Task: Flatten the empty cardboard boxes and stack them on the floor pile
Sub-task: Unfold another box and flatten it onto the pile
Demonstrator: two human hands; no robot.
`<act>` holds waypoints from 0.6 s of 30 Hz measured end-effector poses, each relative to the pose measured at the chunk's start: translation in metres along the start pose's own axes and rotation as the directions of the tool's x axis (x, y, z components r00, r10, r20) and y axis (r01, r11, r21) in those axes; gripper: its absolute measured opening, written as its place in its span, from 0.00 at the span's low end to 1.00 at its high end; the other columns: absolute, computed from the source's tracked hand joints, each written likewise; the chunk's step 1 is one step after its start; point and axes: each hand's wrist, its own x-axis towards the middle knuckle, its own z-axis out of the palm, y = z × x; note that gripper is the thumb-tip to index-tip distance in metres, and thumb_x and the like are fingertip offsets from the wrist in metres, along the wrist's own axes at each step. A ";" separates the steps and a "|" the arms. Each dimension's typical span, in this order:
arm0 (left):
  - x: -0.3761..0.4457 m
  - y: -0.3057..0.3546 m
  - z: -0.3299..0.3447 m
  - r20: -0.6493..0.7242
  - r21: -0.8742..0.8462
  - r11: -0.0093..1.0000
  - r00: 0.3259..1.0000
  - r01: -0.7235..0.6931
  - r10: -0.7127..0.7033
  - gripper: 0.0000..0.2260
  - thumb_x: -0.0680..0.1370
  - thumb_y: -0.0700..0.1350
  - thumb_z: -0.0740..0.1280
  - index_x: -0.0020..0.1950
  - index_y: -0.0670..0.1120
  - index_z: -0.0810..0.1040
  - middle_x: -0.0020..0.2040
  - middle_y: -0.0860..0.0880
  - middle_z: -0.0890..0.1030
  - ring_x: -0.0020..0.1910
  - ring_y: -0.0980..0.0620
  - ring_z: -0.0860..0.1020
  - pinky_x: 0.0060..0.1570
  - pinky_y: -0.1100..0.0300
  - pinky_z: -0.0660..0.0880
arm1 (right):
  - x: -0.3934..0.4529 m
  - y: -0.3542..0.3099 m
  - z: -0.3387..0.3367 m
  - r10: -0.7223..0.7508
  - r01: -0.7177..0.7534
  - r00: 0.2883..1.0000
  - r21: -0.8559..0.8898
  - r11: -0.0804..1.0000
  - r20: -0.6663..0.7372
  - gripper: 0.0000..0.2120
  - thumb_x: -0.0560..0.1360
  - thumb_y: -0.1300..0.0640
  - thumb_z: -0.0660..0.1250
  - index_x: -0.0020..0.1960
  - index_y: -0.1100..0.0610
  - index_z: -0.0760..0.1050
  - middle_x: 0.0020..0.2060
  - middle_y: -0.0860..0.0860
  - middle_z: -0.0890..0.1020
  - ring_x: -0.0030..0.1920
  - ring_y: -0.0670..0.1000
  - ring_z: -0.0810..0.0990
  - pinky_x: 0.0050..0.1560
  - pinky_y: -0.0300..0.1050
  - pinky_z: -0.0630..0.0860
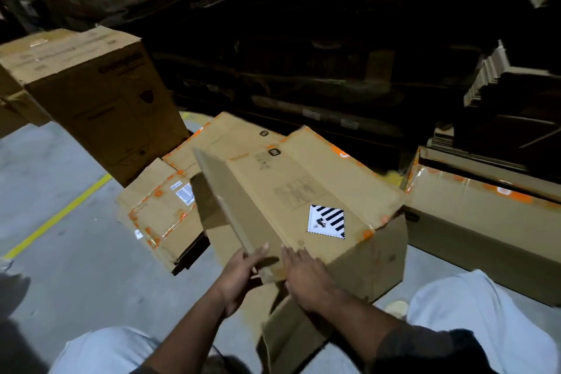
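A long brown cardboard box [303, 191] with orange tape and a black-and-white diamond label lies tilted in front of me, its near end open. My left hand [239, 273] grips the raised side flap at its near corner, thumb over the edge. Flat on the top panel beside it, my right hand [306, 276] presses down with straight fingers. Under and behind the box lie flattened boxes [158, 215] with orange tape on the floor. A loose flap hangs below my hands.
A tall upright brown box [100, 100] stands at the left. Another long taped box [485, 222] lies at the right. Dark stacks of cardboard fill the background. Grey floor with a yellow line [57, 215] runs at the left. My knees show at the bottom.
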 end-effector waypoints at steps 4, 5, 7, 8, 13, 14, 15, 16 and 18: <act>0.007 -0.037 -0.015 -0.126 0.131 0.987 0.989 0.092 -0.075 0.12 0.82 0.35 0.64 0.64 0.43 0.74 0.54 0.41 0.84 0.54 0.39 0.82 0.44 0.50 0.81 | -0.004 0.007 0.027 -0.086 0.042 0.967 0.181 0.983 0.241 0.33 0.84 0.45 0.56 0.81 0.57 0.49 0.80 0.55 0.56 0.77 0.58 0.59 0.73 0.55 0.63; 0.008 -0.040 -0.016 -0.161 0.117 0.988 0.983 0.102 -0.083 0.11 0.82 0.35 0.63 0.62 0.44 0.74 0.53 0.40 0.84 0.53 0.38 0.82 0.43 0.51 0.81 | -0.004 0.009 0.030 -0.057 -0.001 0.967 0.230 0.973 0.247 0.33 0.83 0.42 0.57 0.81 0.57 0.51 0.80 0.55 0.57 0.77 0.57 0.60 0.73 0.53 0.62; 0.016 -0.040 -0.017 -0.209 0.124 0.988 0.976 0.095 -0.068 0.10 0.81 0.34 0.62 0.60 0.44 0.75 0.49 0.41 0.83 0.44 0.39 0.79 0.41 0.52 0.80 | 0.002 0.016 0.031 0.026 -0.094 0.977 0.324 0.941 0.209 0.33 0.82 0.41 0.59 0.80 0.56 0.55 0.78 0.54 0.62 0.75 0.56 0.63 0.71 0.50 0.64; 0.022 -0.038 -0.018 -0.215 0.137 0.987 0.975 0.086 -0.055 0.10 0.81 0.34 0.62 0.60 0.44 0.75 0.45 0.40 0.81 0.40 0.42 0.75 0.41 0.53 0.79 | 0.006 0.021 0.028 0.061 -0.121 0.982 0.355 0.927 0.177 0.33 0.81 0.41 0.59 0.79 0.56 0.55 0.77 0.54 0.63 0.75 0.56 0.64 0.71 0.50 0.65; 0.033 -0.019 -0.017 -0.286 0.113 0.993 0.957 -0.024 0.055 0.07 0.82 0.39 0.61 0.58 0.43 0.75 0.42 0.40 0.74 0.34 0.48 0.66 0.39 0.51 0.66 | 0.021 0.061 0.008 0.379 -0.337 0.925 0.534 0.775 0.035 0.31 0.82 0.45 0.61 0.79 0.58 0.57 0.77 0.55 0.64 0.75 0.56 0.63 0.71 0.48 0.64; 0.035 -0.015 -0.017 -0.299 0.077 0.995 0.950 -0.067 0.087 0.07 0.82 0.39 0.60 0.58 0.44 0.75 0.43 0.40 0.76 0.33 0.47 0.68 0.39 0.52 0.68 | 0.024 0.071 0.006 0.473 -0.397 0.881 0.598 0.696 0.033 0.31 0.81 0.46 0.62 0.79 0.58 0.59 0.76 0.55 0.65 0.74 0.57 0.65 0.69 0.48 0.66; 0.038 -0.011 -0.018 -0.309 0.025 0.994 0.945 -0.106 0.109 0.08 0.82 0.39 0.59 0.59 0.44 0.76 0.45 0.41 0.80 0.35 0.46 0.74 0.40 0.52 0.72 | 0.028 0.081 0.004 0.558 -0.453 0.828 0.651 0.609 0.055 0.30 0.81 0.46 0.62 0.78 0.58 0.60 0.75 0.55 0.67 0.72 0.58 0.67 0.67 0.49 0.67; 0.043 -0.009 -0.021 -0.324 -0.034 0.991 0.939 -0.131 0.113 0.10 0.82 0.39 0.59 0.61 0.44 0.76 0.49 0.42 0.83 0.41 0.43 0.80 0.43 0.52 0.77 | 0.031 0.090 0.004 0.624 -0.498 0.778 0.683 0.535 0.079 0.29 0.81 0.47 0.62 0.77 0.57 0.62 0.74 0.56 0.68 0.71 0.60 0.69 0.66 0.50 0.68; 0.056 -0.007 -0.033 -0.381 -0.114 0.984 0.921 -0.138 0.085 0.13 0.82 0.40 0.60 0.65 0.42 0.75 0.56 0.40 0.83 0.52 0.40 0.82 0.48 0.50 0.80 | 0.034 0.110 0.012 0.715 -0.557 0.691 0.709 0.433 0.107 0.28 0.81 0.46 0.62 0.76 0.57 0.63 0.72 0.57 0.69 0.69 0.62 0.71 0.66 0.53 0.69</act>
